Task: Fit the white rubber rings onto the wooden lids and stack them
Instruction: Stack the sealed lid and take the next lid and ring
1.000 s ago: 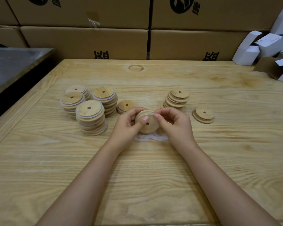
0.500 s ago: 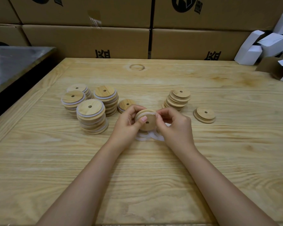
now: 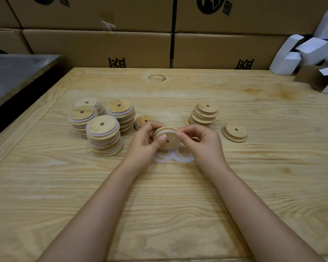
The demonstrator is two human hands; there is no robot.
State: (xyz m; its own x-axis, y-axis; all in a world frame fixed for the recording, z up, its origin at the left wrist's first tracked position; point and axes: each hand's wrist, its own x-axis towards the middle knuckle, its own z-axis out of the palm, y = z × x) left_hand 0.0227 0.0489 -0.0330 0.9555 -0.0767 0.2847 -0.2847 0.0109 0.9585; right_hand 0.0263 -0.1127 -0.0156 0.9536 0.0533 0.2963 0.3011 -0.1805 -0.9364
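- Left hand (image 3: 146,140): fingers closed on the wooden lid (image 3: 167,138), raised above the table (image 3: 178,205)
- Right hand (image 3: 201,142): fingertips pinch the white ring (image 3: 164,133); seat it evenly round the rim, rotating the lid

Wooden table (image 3: 178,205) bearing ringed lid stacks (image 3: 103,135), bare lid stacks (image 3: 204,114), and loose white rubber rings (image 3: 175,157).

Got a wooden lid (image 3: 167,139) tilted up between both hands over the wooden table (image 3: 178,205), my left hand (image 3: 146,142) gripping it, thumb on its face, and my right hand (image 3: 201,142) pinching the white rubber ring (image 3: 166,131) at its rim. Loose rings (image 3: 175,156) lie right underneath. Ringed stacks (image 3: 102,133) sit left, bare lids (image 3: 204,113) right.
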